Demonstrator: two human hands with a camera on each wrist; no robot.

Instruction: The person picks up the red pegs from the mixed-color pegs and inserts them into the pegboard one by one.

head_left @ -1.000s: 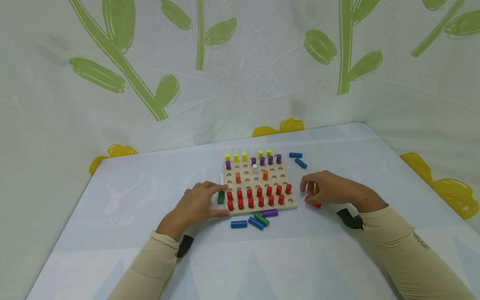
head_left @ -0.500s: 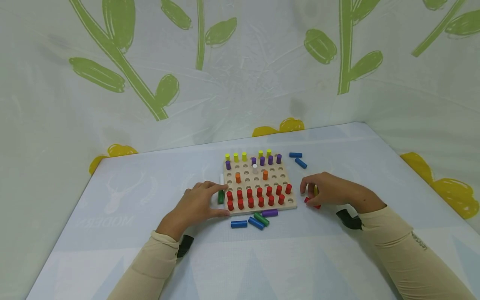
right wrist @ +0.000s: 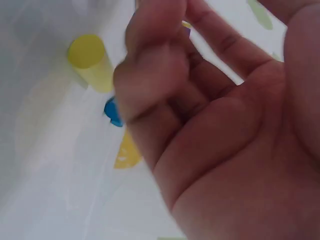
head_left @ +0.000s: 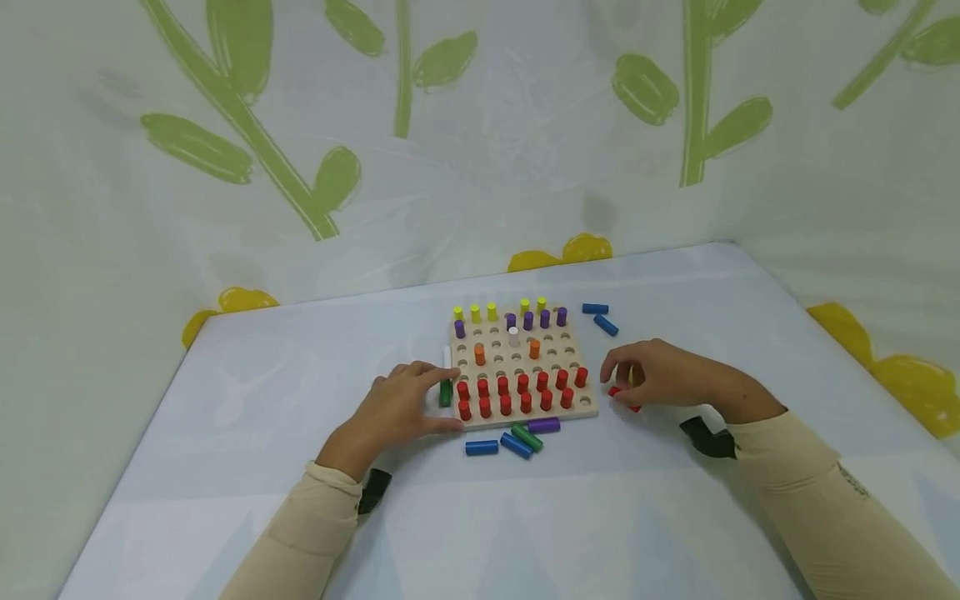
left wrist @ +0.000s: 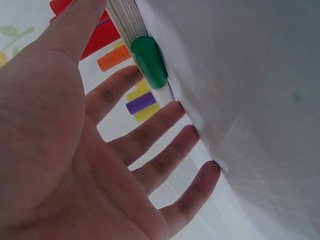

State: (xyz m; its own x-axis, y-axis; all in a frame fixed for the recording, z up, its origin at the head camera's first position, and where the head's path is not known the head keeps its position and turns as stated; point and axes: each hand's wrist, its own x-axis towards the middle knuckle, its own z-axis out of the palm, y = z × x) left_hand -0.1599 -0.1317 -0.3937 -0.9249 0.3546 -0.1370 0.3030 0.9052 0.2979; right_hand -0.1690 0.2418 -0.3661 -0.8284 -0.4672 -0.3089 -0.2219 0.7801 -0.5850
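Note:
A wooden pegboard (head_left: 487,422) lies on the table, with red pegs (head_left: 526,402) in its two near rows. My left hand (head_left: 393,406) has fingers spread, index finger and thumb touching the board's left edge. In the left wrist view a green peg (left wrist: 150,62) lies along that edge by the fingers. My right hand (head_left: 663,373) is low over the table right of the board, fingers curled. Its thumb overlaps a loose red peg (head_left: 618,393); I cannot tell whether it is pinched. The right wrist view shows a yellow peg (right wrist: 89,57) beside the fingers.
Two blue pegs (head_left: 606,325) lie beyond the board's far right corner. Blue pegs (head_left: 482,447), a green peg (head_left: 527,438) and a purple peg (head_left: 544,425) lie before its near edge. Yellow, purple (head_left: 562,316), white (head_left: 513,337) and orange pegs (head_left: 480,355) stand in it.
The red peg under my right hand has turned slightly, its left end farther from me. My left hand stays at the board. The head view has shifted a little.

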